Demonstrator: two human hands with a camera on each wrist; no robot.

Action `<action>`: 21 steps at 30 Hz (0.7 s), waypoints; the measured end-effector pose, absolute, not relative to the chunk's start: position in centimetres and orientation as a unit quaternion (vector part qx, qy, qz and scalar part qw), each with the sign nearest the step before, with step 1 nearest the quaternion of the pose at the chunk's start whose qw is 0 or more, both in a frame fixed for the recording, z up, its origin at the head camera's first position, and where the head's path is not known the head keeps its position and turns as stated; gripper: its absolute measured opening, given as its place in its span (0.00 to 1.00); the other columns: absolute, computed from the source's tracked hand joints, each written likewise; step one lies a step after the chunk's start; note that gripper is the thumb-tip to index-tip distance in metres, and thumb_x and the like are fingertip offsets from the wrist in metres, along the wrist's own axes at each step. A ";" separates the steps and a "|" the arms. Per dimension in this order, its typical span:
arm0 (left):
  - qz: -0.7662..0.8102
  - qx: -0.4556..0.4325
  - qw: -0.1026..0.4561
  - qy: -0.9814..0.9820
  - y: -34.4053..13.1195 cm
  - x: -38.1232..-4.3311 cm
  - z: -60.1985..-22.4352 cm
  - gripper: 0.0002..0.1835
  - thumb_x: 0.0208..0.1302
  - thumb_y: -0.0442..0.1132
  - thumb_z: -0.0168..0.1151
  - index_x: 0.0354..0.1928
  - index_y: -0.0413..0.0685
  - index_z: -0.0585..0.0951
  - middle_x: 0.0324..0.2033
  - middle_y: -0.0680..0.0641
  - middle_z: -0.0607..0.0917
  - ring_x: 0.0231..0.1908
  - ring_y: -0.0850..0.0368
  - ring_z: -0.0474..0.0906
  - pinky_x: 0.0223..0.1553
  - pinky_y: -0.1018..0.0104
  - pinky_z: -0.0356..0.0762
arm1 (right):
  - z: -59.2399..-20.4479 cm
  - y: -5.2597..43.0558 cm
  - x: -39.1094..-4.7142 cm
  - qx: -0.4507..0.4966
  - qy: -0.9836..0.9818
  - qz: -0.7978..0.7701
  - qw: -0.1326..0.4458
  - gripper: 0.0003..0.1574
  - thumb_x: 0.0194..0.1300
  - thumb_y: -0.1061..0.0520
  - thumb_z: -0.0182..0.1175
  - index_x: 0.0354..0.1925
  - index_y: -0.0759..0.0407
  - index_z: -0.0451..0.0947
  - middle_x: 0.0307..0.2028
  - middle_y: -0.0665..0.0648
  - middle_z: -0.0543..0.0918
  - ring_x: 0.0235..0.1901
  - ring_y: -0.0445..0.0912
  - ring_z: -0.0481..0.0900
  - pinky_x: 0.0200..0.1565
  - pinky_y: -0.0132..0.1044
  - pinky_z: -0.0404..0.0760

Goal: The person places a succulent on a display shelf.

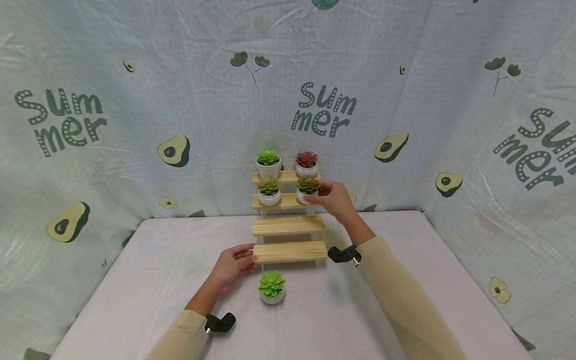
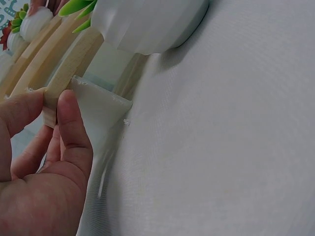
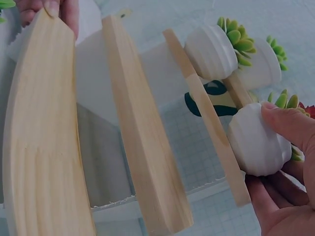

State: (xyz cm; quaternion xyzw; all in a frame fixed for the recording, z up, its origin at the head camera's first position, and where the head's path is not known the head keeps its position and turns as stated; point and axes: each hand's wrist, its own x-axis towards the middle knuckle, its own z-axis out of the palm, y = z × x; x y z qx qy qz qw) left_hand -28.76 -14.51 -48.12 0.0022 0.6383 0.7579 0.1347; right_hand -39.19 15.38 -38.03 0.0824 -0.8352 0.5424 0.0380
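Note:
A stepped wooden plant stand (image 1: 290, 252) with white side supports stands at the back of the table. My left hand (image 1: 233, 265) pinches the left end of its lowest shelf between thumb and fingers. At the second shelf from the top, my right hand (image 1: 335, 199) grips a white pot with a reddish-green succulent (image 1: 308, 186) at the shelf's right end. In the right wrist view the thumb lies on the white pot (image 3: 256, 140), its base right at the shelf. A similar green succulent (image 1: 269, 191) sits at that shelf's left end.
On the top shelf are a bright green succulent (image 1: 268, 162) and a red succulent (image 1: 307, 162), both in white pots. Another green potted succulent (image 1: 272, 287) stands on the white table (image 1: 360, 305) before the stand. A printed curtain (image 1: 202, 110) hangs behind.

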 end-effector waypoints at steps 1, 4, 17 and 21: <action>0.758 0.001 0.133 0.638 -14.5 -28.8 -48.2 0.27 0.61 0.26 0.59 0.62 0.30 0.67 0.38 0.46 0.81 0.35 0.59 0.81 0.42 0.63 0.84 | -38.0 15.4 -39.2 0.082 -0.836 0.541 0.038 0.40 0.44 0.42 0.75 0.56 0.51 0.77 0.47 0.53 0.83 0.46 0.46 0.80 0.45 0.41 0.83; 0.759 -0.006 0.131 0.638 -14.6 -29.2 -49.0 0.27 0.61 0.26 0.59 0.62 0.32 0.67 0.38 0.47 0.81 0.35 0.59 0.81 0.42 0.64 0.84 | -37.9 15.2 -38.9 0.082 -0.837 0.539 0.039 0.40 0.44 0.41 0.74 0.56 0.51 0.77 0.47 0.52 0.83 0.45 0.46 0.79 0.44 0.40 0.82; 0.755 -0.005 0.113 0.646 -14.5 -29.6 -50.0 0.26 0.60 0.27 0.60 0.62 0.33 0.69 0.38 0.47 0.81 0.36 0.59 0.81 0.40 0.66 0.84 | -39.1 15.2 -36.5 0.093 -0.783 0.611 0.071 0.37 0.52 0.50 0.71 0.59 0.55 0.73 0.55 0.57 0.78 0.55 0.48 0.76 0.56 0.41 0.78; 0.760 -0.003 0.115 0.640 -14.4 -29.6 -50.0 0.26 0.60 0.27 0.60 0.62 0.33 0.69 0.38 0.48 0.81 0.36 0.59 0.81 0.39 0.67 0.84 | -39.5 15.4 -35.6 0.095 -0.780 0.612 0.085 0.39 0.53 0.51 0.71 0.60 0.60 0.71 0.58 0.59 0.75 0.59 0.49 0.73 0.59 0.39 0.76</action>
